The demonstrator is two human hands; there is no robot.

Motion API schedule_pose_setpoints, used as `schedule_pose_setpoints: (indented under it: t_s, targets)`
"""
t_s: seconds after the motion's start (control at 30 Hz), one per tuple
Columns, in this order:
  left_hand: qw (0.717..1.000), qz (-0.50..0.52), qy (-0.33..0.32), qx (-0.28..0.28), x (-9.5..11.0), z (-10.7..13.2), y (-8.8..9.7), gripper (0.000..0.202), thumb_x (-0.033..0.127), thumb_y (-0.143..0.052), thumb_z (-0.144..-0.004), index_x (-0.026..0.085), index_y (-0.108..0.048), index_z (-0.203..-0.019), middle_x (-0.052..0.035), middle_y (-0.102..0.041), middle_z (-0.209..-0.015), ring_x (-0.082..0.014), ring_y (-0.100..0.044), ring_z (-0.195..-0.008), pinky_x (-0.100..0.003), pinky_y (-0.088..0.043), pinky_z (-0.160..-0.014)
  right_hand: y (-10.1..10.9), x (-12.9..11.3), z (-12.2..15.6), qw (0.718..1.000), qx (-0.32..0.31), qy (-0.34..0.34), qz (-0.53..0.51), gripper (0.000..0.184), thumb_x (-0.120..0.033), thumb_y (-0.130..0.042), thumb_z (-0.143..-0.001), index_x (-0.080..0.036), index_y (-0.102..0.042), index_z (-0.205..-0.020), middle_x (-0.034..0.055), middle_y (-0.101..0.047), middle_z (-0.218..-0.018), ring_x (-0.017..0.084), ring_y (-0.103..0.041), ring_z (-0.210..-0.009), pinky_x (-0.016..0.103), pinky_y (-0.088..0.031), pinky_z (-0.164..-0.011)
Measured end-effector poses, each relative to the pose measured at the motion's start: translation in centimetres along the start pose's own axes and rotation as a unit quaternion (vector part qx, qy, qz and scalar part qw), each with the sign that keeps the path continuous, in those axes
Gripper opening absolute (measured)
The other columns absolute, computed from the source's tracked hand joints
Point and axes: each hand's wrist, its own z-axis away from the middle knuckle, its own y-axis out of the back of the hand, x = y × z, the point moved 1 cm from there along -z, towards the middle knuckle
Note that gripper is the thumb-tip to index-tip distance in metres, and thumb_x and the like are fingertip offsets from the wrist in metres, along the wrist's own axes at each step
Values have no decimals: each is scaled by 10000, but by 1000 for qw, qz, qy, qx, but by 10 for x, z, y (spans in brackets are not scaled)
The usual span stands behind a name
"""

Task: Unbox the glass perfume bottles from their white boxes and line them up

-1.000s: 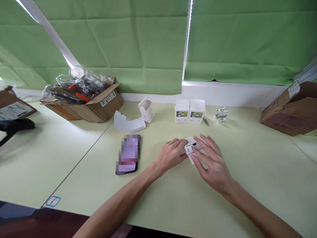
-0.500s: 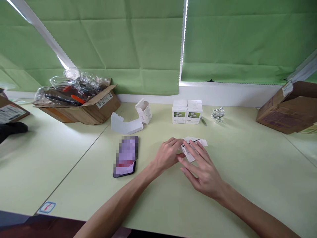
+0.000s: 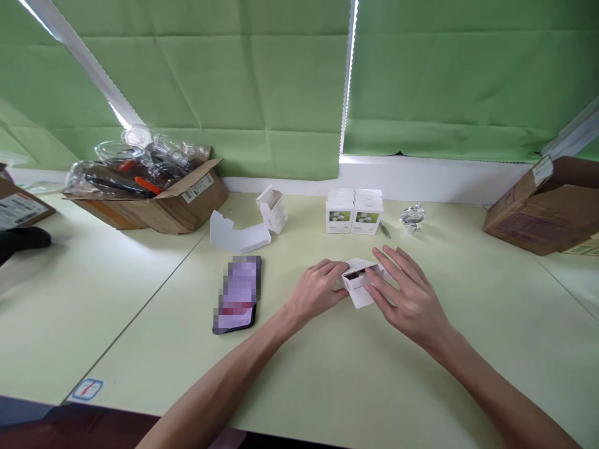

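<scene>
A small white carton point(image 3: 361, 295) lies on the table with its end flaps open towards me, and its inside looks dark. My left hand point(image 3: 319, 288) grips the carton's left side between thumb and fingers. At its right edge is my right hand point(image 3: 406, 293), fingers spread, the index finger and thumb close to or touching the open flaps. What the carton holds cannot be made out. Behind it stand several closed white boxes point(image 3: 365, 219) with a flower picture, packed together. An open white carton point(image 3: 275, 212) and a bent white card piece point(image 3: 241, 238) sit to the left.
A phone point(image 3: 238, 293) lies left of my hands. At the back left is a cardboard box point(image 3: 196, 202) full of plastic-wrapped items; another cardboard box point(image 3: 538, 206) stands at the right. A green pen-like object point(image 3: 385, 230) and a shiny clear-wrapped item point(image 3: 412, 216) lie near the white boxes.
My right hand has moved right and slightly up, off the top of the carton, so its opening shows more. The left hand keeps its hold in about the same spot.
</scene>
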Motion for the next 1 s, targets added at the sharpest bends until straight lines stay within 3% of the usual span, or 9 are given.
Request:
schedule_pose_setpoints:
  t_s: [0.07, 0.13, 0.23, 0.3, 0.4, 0.47, 0.63, 0.77, 1.0]
  targets:
    - [1000, -3, -1, -6, 0, 0, 0, 214, 290, -661, -884, 188, -625, -1069, -52, -773, -1030, -219, -715, -866, -327, -577, -660, 2, -1, -1, 1000, 22, 6, -21, 52, -151, -687, -881, -146, -724, -845, 181, -727, -1179, 328, -627, -1215, 522, -548, -1015]
    - [1000, -10, -3, -12, -1, 1, -1, 209, 288, -642, -894, 191, -628, -1079, -63, -770, -1034, -217, -713, -872, -321, -579, -676, 0, -3, -1, 998, 30, -14, -49, 225, -130, -677, -880, -171, -660, -660, 152, -750, -1113, 309, -647, -1180, 482, -580, -968]
    - [999, -26, -15, -23, 0, 2, -3, 216, 271, -610, -905, 197, -625, -1107, -80, -761, -1061, -215, -708, -891, -311, -582, -688, -6, -4, 2, 996, 12, -62, -61, 363, -149, -646, -904, -194, -582, -550, 119, -755, -1101, 295, -645, -1179, 456, -591, -937]
    - [999, -32, -21, -24, -1, 3, -4, 228, 254, -603, -903, 196, -619, -1123, -84, -756, -1079, -213, -705, -898, -313, -586, -693, -9, -5, 5, 996, -2, -88, -31, 327, -208, -643, -919, -200, -614, -593, 116, -749, -1123, 303, -641, -1183, 477, -576, -953]
    - [999, -42, -23, -18, 0, 3, -4, 231, 237, -609, -894, 192, -614, -1120, -80, -757, -1083, -214, -702, -888, -316, -585, -683, -12, -8, 9, 993, -18, -115, 27, 180, -295, -642, -932, -186, -712, -807, 140, -725, -1195, 326, -616, -1217, 512, -534, -996]
    - [998, -58, -31, -14, 3, 4, -4, 234, 226, -607, -892, 189, -610, -1122, -82, -755, -1085, -216, -702, -890, -318, -581, -677, -14, -10, 12, 991, -36, -125, 40, 181, -321, -627, -943, -178, -732, -907, 146, -702, -1253, 332, -590, -1254, 514, -503, -1025]
    - [986, -137, -92, -5, 17, 8, -5, 205, 216, -557, -928, 149, -610, -1114, -107, -750, -1099, -217, -704, -879, -330, -566, -682, -27, -18, 21, 981, -80, -172, 32, 270, -379, -576, -960, -174, -747, -924, 151, -708, -1227, 348, -595, -1224, 518, -495, -1007]
    - [974, -187, -125, 17, 26, 10, -8, 210, 190, -527, -942, 128, -616, -1121, -127, -747, -1107, -217, -710, -880, -326, -552, -672, -37, -19, 27, 972, -105, -210, 31, 237, -326, -573, -947, -177, -747, -1009, 153, -688, -1262, 358, -582, -1231, 567, -440, -1053]
    - [966, -224, -126, 39, 33, 10, -16, 234, 198, -537, -936, 119, -620, -1141, -152, -752, -1065, -231, -720, -842, -339, -542, -672, -52, -12, 27, 952, -80, -294, -21, 156, -218, -614, -867, -226, -767, -893, 105, -682, -1285, 350, -552, -1263, 614, -374, -1105]
